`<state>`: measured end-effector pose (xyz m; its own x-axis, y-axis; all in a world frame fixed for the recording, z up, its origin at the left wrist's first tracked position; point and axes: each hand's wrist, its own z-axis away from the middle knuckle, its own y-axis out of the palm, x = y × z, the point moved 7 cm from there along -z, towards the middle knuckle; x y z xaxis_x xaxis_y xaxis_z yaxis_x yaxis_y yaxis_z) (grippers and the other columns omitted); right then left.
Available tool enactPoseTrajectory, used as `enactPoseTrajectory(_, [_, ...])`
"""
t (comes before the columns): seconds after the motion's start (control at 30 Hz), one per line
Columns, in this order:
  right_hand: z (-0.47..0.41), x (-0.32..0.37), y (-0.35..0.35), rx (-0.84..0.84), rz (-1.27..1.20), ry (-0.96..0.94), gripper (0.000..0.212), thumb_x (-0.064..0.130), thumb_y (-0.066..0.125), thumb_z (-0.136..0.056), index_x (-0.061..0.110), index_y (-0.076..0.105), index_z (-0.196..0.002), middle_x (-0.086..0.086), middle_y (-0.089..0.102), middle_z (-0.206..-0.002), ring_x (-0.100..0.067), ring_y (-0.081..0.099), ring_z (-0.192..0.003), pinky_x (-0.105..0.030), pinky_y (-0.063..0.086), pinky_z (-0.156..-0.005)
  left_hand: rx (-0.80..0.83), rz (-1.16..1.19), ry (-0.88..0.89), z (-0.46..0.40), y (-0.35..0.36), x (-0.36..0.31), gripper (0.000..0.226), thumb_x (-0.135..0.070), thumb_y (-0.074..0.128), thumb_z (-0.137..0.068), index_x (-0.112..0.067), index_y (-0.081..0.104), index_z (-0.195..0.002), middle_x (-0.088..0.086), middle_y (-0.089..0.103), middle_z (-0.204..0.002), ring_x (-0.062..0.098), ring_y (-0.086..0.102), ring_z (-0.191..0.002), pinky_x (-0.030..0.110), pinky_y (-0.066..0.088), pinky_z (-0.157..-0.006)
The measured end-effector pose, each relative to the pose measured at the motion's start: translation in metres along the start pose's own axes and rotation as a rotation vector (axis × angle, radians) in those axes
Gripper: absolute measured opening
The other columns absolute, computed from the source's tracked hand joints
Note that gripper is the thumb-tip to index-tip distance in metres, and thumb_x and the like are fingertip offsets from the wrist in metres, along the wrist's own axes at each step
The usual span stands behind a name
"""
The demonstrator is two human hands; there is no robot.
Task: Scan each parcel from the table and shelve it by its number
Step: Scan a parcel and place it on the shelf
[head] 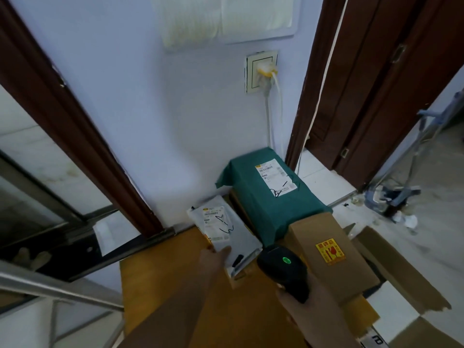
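Low in the centre of the frame, the left hand [216,254] reaches to the near edge of a flat grey plastic mailer with a white label [221,231], its thumb over that edge; the other fingers are hidden, so I cannot tell their grip. At lower right, the right hand [305,307] has its fingers clamped around a black handheld scanner showing a green light [282,270]. The mailer lies on the yellowish wooden counter [163,285], beside a green-wrapped parcel [266,199] and a brown cardboard box with a yellow sticker [331,254].
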<state>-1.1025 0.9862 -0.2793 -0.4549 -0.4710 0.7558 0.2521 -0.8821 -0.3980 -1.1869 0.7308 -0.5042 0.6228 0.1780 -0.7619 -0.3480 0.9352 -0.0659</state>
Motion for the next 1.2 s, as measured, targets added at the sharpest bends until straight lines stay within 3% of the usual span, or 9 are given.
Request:
enactPoseTrajectory(0.13, [-0.007,0.009,0.009,0.037,0.019,-0.044,0.015,0.018,0.072,-0.084,0.029,0.062,-0.09,-0.006,0.067,-0.062,-0.016,0.066,-0.056,-0.032,0.055,-0.06,0.066,0.098,-0.027,0.03,-0.005,-0.006,0.056,-0.016,0.092,-0.078,-0.009,0.066,-0.128,0.009,0.078,-0.116,0.03,0.077,-0.102,0.054,0.061,-0.096])
enactPoseTrajectory(0.3, [-0.006,0.021,0.028,0.029,0.011,-0.126,0.012,0.02,0.069,-0.084,0.023,0.058,-0.087,-0.003,0.065,-0.057,-0.012,0.063,-0.05,-0.03,0.053,-0.053,0.131,0.151,0.064,0.067,-0.007,-0.007,0.065,0.007,0.084,-0.079,-0.023,0.058,-0.13,0.006,0.075,-0.123,0.03,0.074,-0.11,0.055,0.061,-0.093])
enactPoseTrajectory(0.4, [-0.002,0.031,0.041,0.028,0.004,-0.188,0.012,0.02,0.068,-0.084,0.025,0.058,-0.089,-0.009,0.066,-0.064,-0.019,0.066,-0.056,-0.038,0.056,-0.057,0.1,0.13,0.1,0.08,-0.011,-0.002,0.075,0.006,0.084,-0.078,-0.023,0.052,-0.14,0.003,0.072,-0.127,0.025,0.071,-0.113,0.041,0.064,-0.087])
enactPoseTrajectory(0.5, [0.003,0.037,0.052,0.044,-0.009,-0.218,0.014,0.014,0.067,-0.089,0.025,0.059,-0.092,-0.008,0.066,-0.066,-0.009,0.062,-0.052,-0.021,0.051,-0.05,0.079,0.064,0.152,0.094,-0.012,-0.005,0.074,0.003,0.083,-0.081,-0.027,0.048,-0.139,-0.003,0.069,-0.126,0.016,0.069,-0.11,0.022,0.062,-0.069])
enactPoseTrajectory(0.57, [0.006,0.042,0.057,0.026,-0.006,-0.232,0.013,0.017,0.067,-0.09,0.027,0.06,-0.095,-0.003,0.066,-0.07,-0.002,0.061,-0.052,-0.014,0.047,-0.048,0.077,0.044,0.185,0.102,-0.012,-0.006,0.072,0.003,0.082,-0.084,-0.032,0.046,-0.136,-0.007,0.067,-0.123,0.01,0.067,-0.105,0.019,0.059,-0.065])
enactPoseTrajectory(0.73, [0.012,0.049,0.063,-0.01,0.042,-0.3,0.013,0.022,0.066,-0.091,0.03,0.057,-0.097,0.002,0.067,-0.076,-0.003,0.062,-0.065,-0.011,0.043,-0.051,0.052,0.002,0.219,0.111,-0.015,-0.006,0.068,-0.001,0.082,-0.086,-0.035,0.047,-0.133,-0.005,0.07,-0.124,0.004,0.07,-0.099,0.019,0.059,-0.068])
enactPoseTrajectory(1.0, [0.028,0.052,0.072,-0.007,0.021,-0.356,0.008,0.016,0.067,-0.091,0.016,0.06,-0.095,-0.006,0.066,-0.065,-0.002,0.06,-0.049,-0.01,0.044,-0.044,0.051,0.023,0.261,0.127,-0.02,-0.01,0.073,-0.005,0.084,-0.085,-0.038,0.046,-0.137,-0.009,0.071,-0.123,0.009,0.071,-0.104,0.02,0.06,-0.069])
enactPoseTrajectory(1.13, [0.031,0.046,0.078,-0.002,-0.036,-0.351,0.01,0.017,0.067,-0.09,0.02,0.059,-0.096,-0.006,0.066,-0.064,-0.007,0.061,-0.05,-0.013,0.045,-0.046,0.052,0.028,0.254,0.13,-0.026,-0.006,0.076,-0.002,0.086,-0.08,-0.042,0.049,-0.134,-0.006,0.072,-0.126,0.014,0.071,-0.111,0.032,0.064,-0.08])
enactPoseTrajectory(1.2, [0.035,0.045,0.08,0.016,-0.064,-0.366,0.012,0.015,0.066,-0.09,0.023,0.059,-0.096,-0.003,0.063,-0.06,-0.007,0.058,-0.048,-0.014,0.043,-0.046,0.061,0.04,0.245,0.134,-0.029,-0.005,0.079,0.0,0.086,-0.08,-0.043,0.048,-0.134,-0.009,0.07,-0.127,0.012,0.07,-0.11,0.028,0.063,-0.078])
